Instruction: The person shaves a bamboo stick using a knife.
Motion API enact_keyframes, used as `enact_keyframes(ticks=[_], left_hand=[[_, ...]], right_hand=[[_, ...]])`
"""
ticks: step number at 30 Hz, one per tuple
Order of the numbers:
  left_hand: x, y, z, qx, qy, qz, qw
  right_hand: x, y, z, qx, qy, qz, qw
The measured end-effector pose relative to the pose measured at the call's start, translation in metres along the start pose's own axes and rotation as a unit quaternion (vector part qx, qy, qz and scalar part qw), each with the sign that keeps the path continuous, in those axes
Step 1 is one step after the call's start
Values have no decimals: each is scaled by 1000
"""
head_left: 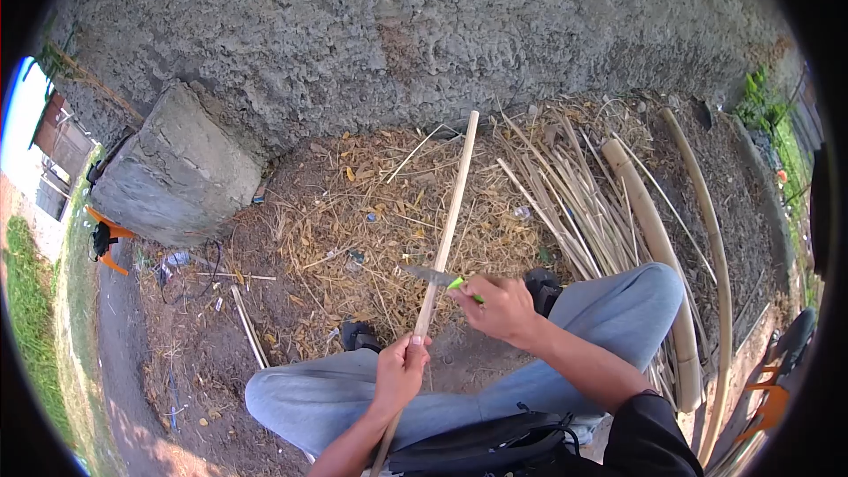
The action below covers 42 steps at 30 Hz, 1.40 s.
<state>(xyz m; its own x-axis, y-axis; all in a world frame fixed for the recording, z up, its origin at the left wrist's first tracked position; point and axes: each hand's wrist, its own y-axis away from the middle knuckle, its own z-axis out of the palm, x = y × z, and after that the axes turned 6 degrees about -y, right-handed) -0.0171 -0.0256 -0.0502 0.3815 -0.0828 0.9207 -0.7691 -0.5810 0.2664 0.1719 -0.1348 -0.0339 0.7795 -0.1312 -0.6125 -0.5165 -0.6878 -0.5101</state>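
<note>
A long, pale bamboo strip (455, 203) slants up from my lap over the littered ground. My left hand (402, 367) is wrapped round its lower part. In my right hand (496, 307) is a knife (427, 275) with a bright green handle, gripped with the fingers closed. The blade points left and lies across the strip, a little above my left hand. Whether the edge bites into the bamboo I cannot tell. The strip's lower end runs under my left forearm beside the dark bag (486, 450) on my lap.
Split bamboo strips (583, 203) lie in a pile at the right, beside a thick bamboo pole (649, 221) and a thinner curved pole (707, 203). A rough wall (424, 44) closes off the far side. A concrete block (181, 168) stands at the left. Dry leaves and shavings (353, 212) cover the ground.
</note>
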Motion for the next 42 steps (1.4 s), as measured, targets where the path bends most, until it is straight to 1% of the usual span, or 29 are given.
enact_keyframes(ticks=[1,3,4,5,6,7,9,11,12,14,15,16,18,19,20,22,24,26,27,29,31,32,34,35,37,38,40,41,42], left_hand=[[2,-2,-1,2,0,2,1000],[4,-2,-6,32,-17,10,999],[2,2,-6,31,-20,3,999],[0,7,-6,17,-12,-11,1000],[1,8,-5,5,-3,-16,1000],[0,11,-5,2,-3,-14,1000],[3,7,-6,19,-33,-1,999],[11,4,-11,25,-34,12,999],[13,9,-13,27,-38,14,999],[18,21,-15,29,-19,-5,999],[19,29,-19,9,-39,-12,999],[18,35,-21,-10,-58,-16,998],[10,44,-29,3,-73,-14,997],[9,45,-32,18,-86,-15,996],[8,45,-34,21,-84,-16,996],[8,52,-39,43,-70,-10,997],[10,72,-41,40,-95,-22,994],[16,80,-40,31,-139,-9,990],[14,84,-38,30,-139,-6,990],[6,88,-36,44,-159,5,986],[3,82,-36,68,-165,19,984],[2,83,-36,91,-170,22,981],[10,85,-37,93,-173,11,980],[13,88,-38,91,-177,0,980],[10,98,-40,88,-175,-6,981],[8,100,-40,88,-168,-2,982],[-2,100,-39,89,-166,-1,982],[-6,97,-38,92,-165,-3,982],[-9,96,-37,93,-163,3,982]], right_hand=[[-9,5,1,-34,-25,-51,998],[-6,7,5,-23,-24,-61,998],[-5,9,6,-12,-20,-66,998],[8,-5,2,19,19,15,1000],[22,-20,-6,37,7,54,998],[28,-18,0,38,14,48,998],[26,-19,-2,52,32,28,998],[4,1,1,-12,4,-86,996],[6,-1,2,-13,1,-82,997],[20,-23,-1,77,-11,-10,997],[43,-35,-6,100,25,41,994],[45,-37,-11,101,26,39,994],[46,-42,-18,44,5,52,998],[25,-33,-17,1,-17,44,999],[8,-21,-10,-2,-18,41,999],[-17,1,4,-45,-53,-72,995],[-6,-6,2,-46,-43,-56,996],[36,-34,-5,43,-9,106,993],[43,-36,-8,46,-8,106,993],[50,-43,-15,49,10,66,997],[10,-20,-7,10,-72,9,997],[-4,-5,-3,8,-72,8,997],[-23,14,4,-33,-55,-93,994],[-18,11,2,-15,-28,-91,995],[16,-16,-6,60,-44,68,995],[31,-24,-10,64,-43,67,995],[49,-36,-20,71,15,76,995],[42,-28,-14,46,-6,72,996],[24,-15,-6,43,-33,5,998]])
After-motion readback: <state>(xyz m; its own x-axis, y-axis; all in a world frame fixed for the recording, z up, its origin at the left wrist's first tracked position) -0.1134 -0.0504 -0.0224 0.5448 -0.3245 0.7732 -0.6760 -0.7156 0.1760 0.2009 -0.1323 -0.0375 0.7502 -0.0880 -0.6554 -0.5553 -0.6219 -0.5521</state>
